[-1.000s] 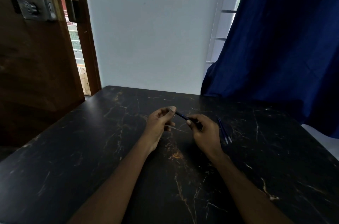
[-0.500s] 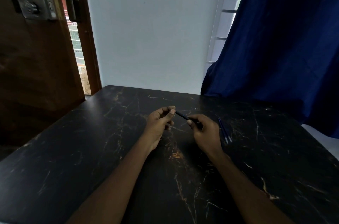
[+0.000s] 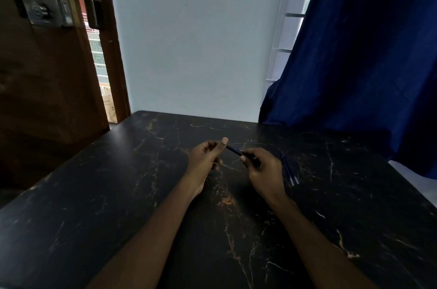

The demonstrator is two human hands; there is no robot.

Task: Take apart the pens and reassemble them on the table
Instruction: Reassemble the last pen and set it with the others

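Observation:
A dark blue pen (image 3: 234,150) is held just above the middle of the black marble table (image 3: 118,194). My left hand (image 3: 207,161) pinches the pen's left end between thumb and curled fingers. The other end runs into my right hand (image 3: 262,170), which grips it with curled fingers. Two more blue pens (image 3: 289,170) lie side by side on the table just right of my right hand, pointing away from me.
A white wall (image 3: 196,40) stands behind the table's far edge. A dark blue curtain (image 3: 366,52) hangs at the right and reaches the table's back right corner. A brown wooden door (image 3: 42,64) with a metal lock stands ajar at the left.
The left thumb has shifted slightly at the pen's end. Both hands and the pen stay where they were.

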